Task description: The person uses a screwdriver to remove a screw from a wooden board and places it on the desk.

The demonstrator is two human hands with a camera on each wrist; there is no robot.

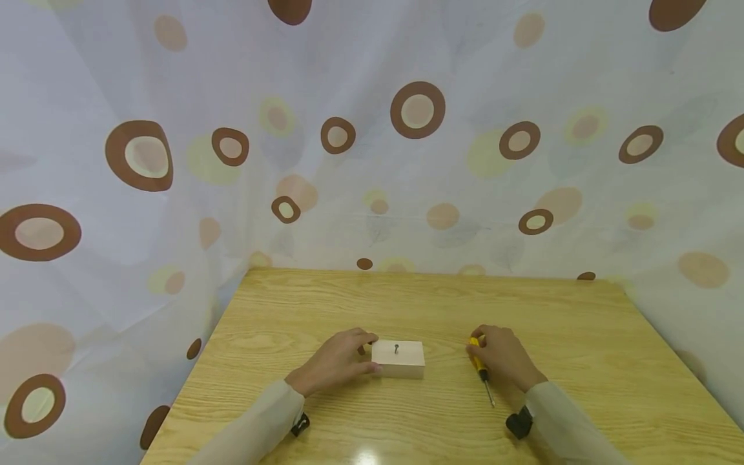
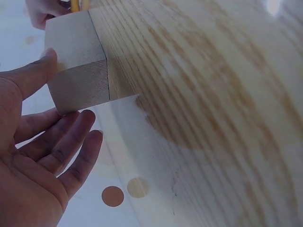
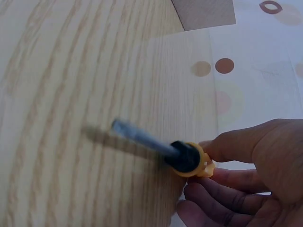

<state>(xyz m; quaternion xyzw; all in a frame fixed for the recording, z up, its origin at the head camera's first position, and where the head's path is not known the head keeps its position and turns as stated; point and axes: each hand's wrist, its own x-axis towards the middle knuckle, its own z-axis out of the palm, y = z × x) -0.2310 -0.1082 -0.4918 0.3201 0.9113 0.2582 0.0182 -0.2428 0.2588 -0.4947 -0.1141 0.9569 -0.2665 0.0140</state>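
Note:
A pale wooden block (image 1: 398, 369) lies on the table, and a screw (image 1: 396, 349) stands up from its top face. My left hand (image 1: 340, 361) grips the block's left end, thumb on the near side and a finger at the far side; the left wrist view shows the thumb (image 2: 40, 71) against the wood (image 2: 78, 42) and the other fingers loosely bent. To the right, apart from the block, my right hand (image 1: 504, 354) pinches the yellow handle of a screwdriver (image 1: 478, 361). Its metal shaft (image 3: 142, 137) points toward the table's near side.
The wood-grain table (image 1: 325, 303) spreads around both hands. A white curtain (image 1: 372, 168) with brown and pastel circles hangs behind it and along both sides. Dark wrist straps (image 1: 519, 423) sit at the sleeves.

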